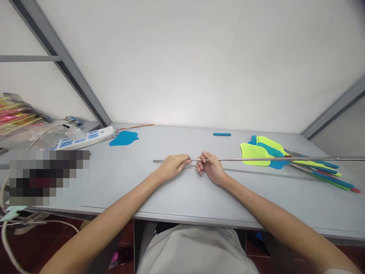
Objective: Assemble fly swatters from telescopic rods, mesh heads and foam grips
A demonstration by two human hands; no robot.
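Sitting close against the grey bench (182,199), a person in a pale shirt (194,253) holds a long, thin metal rod (234,159) level across the front of them, with both bare hands on it. The left hand (174,167) is closed over the rod near its left end, knuckles up, and a short length of bare metal pokes out past it. The right hand (210,167) grips the same rod a little further along, its fingers curled and the thumb side up, with a small gap between the two hands. From there the rod runs off to the right, above the bench, crossing over a heap of blue and yellow-green fly swatters (255,155) whose handles point away to the right. Behind the hands, near the wall (182,68), a short blue tube (222,134) lies by itself on the bench. Over on the left sits a loose blue swatter head (124,138), just beside a white power strip (98,138), with thin coloured wires (138,126) trailing behind it. Farther left, brightly coloured packets (17,114) are heaped up.
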